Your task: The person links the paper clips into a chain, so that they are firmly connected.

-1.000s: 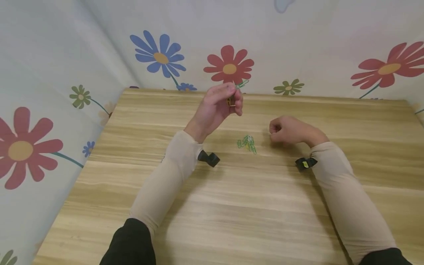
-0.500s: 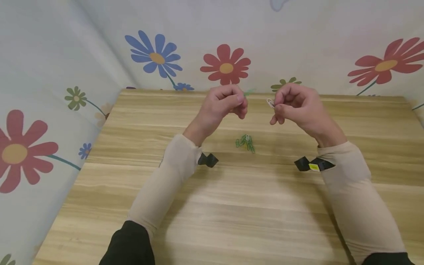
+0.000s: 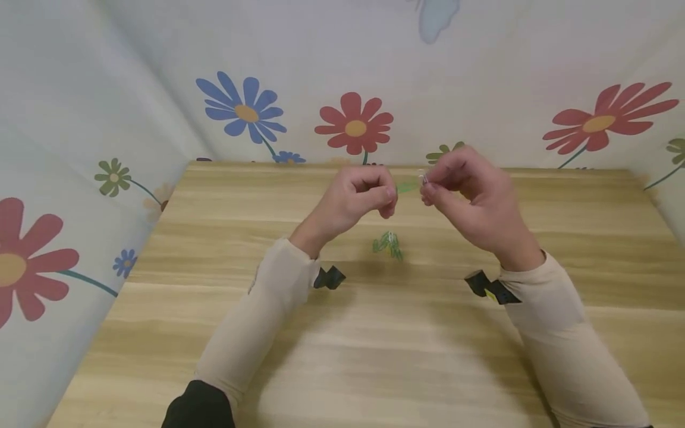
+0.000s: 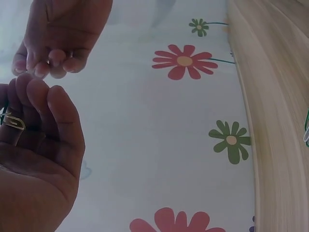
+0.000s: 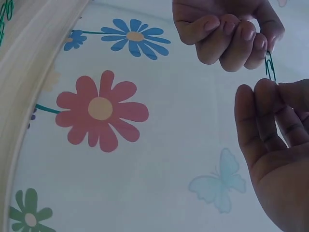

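My left hand (image 3: 353, 196) pinches a green paper clip (image 3: 408, 187), which sticks out toward the right hand. A yellow paper clip (image 4: 15, 122) hangs inside its curled fingers in the left wrist view. Opposite it, my right hand (image 3: 476, 205) pinches a white paper clip (image 3: 422, 178) between thumb and fingertips. The white clip is at the free end of the green one; whether they are hooked together cannot be made out. On the table below lies a small pile of paper clips (image 3: 387, 245), mostly green.
Both hands are raised above the wood-grain table (image 3: 396, 345). A white cloth wall (image 3: 481, 71) printed with flowers stands behind and to the left. Black wrist-worn devices (image 3: 329, 277) jut inward from both sleeves.
My right hand has lifted the white paper clip off the table and brought it up and left to the green clip. The left hand has turned slightly, its fingers now pointing lower.
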Demonstrator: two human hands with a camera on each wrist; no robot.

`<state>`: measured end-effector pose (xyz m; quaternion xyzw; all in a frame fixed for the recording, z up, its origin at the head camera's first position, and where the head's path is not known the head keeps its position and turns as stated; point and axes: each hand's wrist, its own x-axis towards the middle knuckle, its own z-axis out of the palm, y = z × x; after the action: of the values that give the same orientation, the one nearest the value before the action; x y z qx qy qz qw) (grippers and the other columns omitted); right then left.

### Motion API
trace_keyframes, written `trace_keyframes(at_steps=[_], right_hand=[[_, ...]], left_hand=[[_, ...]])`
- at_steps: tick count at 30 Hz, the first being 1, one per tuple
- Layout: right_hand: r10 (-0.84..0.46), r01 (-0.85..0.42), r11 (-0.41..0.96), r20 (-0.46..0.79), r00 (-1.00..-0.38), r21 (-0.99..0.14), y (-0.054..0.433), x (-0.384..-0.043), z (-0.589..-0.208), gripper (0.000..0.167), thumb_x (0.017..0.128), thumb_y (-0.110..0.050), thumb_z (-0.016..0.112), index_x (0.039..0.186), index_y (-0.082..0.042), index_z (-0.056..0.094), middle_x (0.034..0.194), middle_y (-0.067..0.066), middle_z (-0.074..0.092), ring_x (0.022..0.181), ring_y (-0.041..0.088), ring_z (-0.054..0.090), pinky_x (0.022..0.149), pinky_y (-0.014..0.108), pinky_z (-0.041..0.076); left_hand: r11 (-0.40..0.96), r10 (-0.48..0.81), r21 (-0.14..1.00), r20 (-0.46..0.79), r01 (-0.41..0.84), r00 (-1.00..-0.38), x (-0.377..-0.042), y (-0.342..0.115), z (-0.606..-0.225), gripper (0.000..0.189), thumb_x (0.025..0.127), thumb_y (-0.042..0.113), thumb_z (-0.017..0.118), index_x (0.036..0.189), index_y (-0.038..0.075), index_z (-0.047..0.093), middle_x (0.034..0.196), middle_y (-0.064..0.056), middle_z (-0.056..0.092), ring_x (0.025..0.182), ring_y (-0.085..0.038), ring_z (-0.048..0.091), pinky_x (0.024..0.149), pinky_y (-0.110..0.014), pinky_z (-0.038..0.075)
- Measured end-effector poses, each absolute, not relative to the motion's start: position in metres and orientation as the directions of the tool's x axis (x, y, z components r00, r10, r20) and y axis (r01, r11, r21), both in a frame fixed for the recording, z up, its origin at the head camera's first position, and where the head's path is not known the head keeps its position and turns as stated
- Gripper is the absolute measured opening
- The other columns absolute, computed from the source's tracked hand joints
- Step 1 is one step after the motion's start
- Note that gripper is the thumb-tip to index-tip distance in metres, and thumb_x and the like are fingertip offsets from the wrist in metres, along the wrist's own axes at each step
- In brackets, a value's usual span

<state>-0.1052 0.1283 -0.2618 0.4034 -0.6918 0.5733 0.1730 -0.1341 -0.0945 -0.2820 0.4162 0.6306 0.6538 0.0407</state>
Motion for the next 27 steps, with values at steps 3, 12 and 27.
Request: trace_keyframes(at_steps=[3, 12, 27], right_hand=[[-0.410, -0.804, 0.122, 0.708, -0.575, -0.582, 0.126, -0.101, -0.263, 0.020, 0.082, 0.022, 0.067, 0.095, 0.009, 0.058, 0.085, 0.008, 0.064, 0.072, 0.014, 0.062, 0.070, 0.023, 0.054], [-0.466, -0.821, 0.264, 0.678, -0.568, -0.506, 0.133, -0.099, -0.260, 0.020, 0.084, 0.017, 0.067, 0.096, 0.004, 0.059, 0.088, 0.005, 0.062, 0.074, 0.010, 0.060, 0.075, 0.020, 0.052], [-0.423, -0.775, 0.081, 0.682, -0.597, -0.627, 0.136, -0.089, -0.244, 0.015, 0.089, 0.013, 0.049, 0.104, 0.014, 0.048, 0.082, 0.008, 0.053, 0.065, 0.015, 0.057, 0.064, 0.025, 0.054]], left_hand=[[-0.210, 0.585, 0.865, 0.485, 0.455, -0.651, -0.131, -0.095, -0.284, 0.020, 0.095, 0.009, 0.055, 0.079, -0.001, 0.061, 0.074, -0.015, 0.059, 0.068, -0.029, 0.058, 0.068, -0.038, 0.054], [-0.234, 0.545, 0.905, 0.424, 0.355, -0.723, -0.131, -0.094, -0.284, 0.023, 0.095, 0.013, 0.053, 0.079, -0.002, 0.060, 0.073, -0.013, 0.058, 0.067, -0.029, 0.059, 0.071, -0.040, 0.055], [-0.339, 0.786, 0.934, 0.349, 0.116, -0.510, -0.136, -0.095, -0.289, 0.033, 0.101, 0.015, 0.035, 0.095, -0.003, 0.063, 0.082, -0.014, 0.066, 0.077, -0.027, 0.064, 0.078, -0.043, 0.055]])
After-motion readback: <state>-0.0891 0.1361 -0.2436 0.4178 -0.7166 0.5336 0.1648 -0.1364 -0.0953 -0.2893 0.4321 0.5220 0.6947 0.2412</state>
